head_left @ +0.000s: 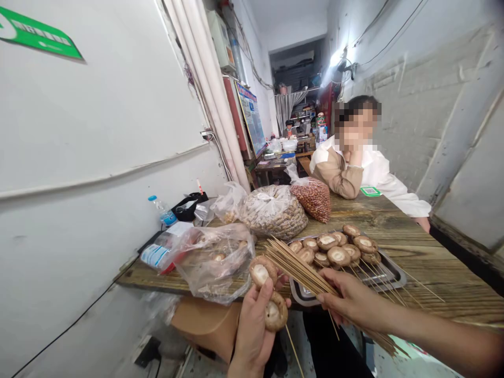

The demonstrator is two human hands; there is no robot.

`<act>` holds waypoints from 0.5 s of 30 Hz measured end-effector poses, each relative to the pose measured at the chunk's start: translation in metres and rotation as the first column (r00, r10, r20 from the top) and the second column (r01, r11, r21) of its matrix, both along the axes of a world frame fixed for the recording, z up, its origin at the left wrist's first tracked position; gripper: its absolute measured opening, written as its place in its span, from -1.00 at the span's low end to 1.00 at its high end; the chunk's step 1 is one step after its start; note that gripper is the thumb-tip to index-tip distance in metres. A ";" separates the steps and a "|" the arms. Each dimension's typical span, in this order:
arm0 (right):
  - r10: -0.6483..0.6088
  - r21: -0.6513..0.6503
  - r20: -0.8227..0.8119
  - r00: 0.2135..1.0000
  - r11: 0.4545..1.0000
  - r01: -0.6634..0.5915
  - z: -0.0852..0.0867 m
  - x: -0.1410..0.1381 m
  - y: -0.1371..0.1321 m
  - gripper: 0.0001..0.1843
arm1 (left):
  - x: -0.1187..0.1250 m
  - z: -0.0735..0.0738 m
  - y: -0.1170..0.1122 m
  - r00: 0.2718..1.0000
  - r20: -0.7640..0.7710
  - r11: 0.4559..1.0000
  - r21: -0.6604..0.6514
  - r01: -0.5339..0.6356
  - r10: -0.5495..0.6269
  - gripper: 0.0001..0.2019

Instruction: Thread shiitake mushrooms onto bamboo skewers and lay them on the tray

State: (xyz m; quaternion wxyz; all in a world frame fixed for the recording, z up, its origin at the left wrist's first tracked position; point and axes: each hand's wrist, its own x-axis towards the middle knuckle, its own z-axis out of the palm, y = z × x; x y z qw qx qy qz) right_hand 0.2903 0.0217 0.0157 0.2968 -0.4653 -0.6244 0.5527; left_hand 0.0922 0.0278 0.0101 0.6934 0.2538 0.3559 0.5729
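Note:
Two brown mushrooms point(276, 313) with pale undersides are gripped in my left hand point(256, 324), one above the other; a thin stick runs down from the lower one. My right hand point(354, 296) is closed round a thick bundle of wooden skewers point(297, 266), whose ends fan toward the upper left, near the mushrooms. Behind the bundle a metal tray point(394, 269) carries several skewered mushrooms point(338, 255), their sticks pointing toward me. To the left lies a clear plastic bag point(220, 273) with some mushrooms inside.
On the wooden table point(437, 273) stand a bag of peanuts point(275, 212) and a bag of reddish nuts or beans point(315, 199). A water bottle point(163, 211) is by the left wall. Across the table sits a person point(350, 163), leaning on one arm. Beneath is a cardboard box point(208, 320).

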 end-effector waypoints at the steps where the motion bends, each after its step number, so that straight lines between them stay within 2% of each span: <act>1: -0.011 0.029 0.021 1.000 1.000 0.011 -0.002 -0.001 0.000 -0.80 | 0.000 -0.001 -0.001 1.000 -0.001 1.000 -0.004 -0.003 0.003 -0.68; 4: -0.033 0.052 0.040 0.999 0.998 0.031 -0.005 -0.003 0.000 -0.83 | 0.000 -0.003 -0.002 1.000 0.007 1.000 0.000 -0.005 0.005 -0.70; 8: -0.026 0.018 0.051 0.998 1.000 0.025 -0.006 -0.004 0.000 -0.84 | 0.002 -0.001 -0.003 1.000 0.008 1.000 0.003 -0.012 0.012 -0.67; 15: -0.017 0.000 0.035 0.999 1.000 0.017 -0.011 -0.007 -0.005 -0.86 | 0.008 -0.001 -0.005 0.995 -0.092 0.998 -0.056 -0.036 0.031 -0.60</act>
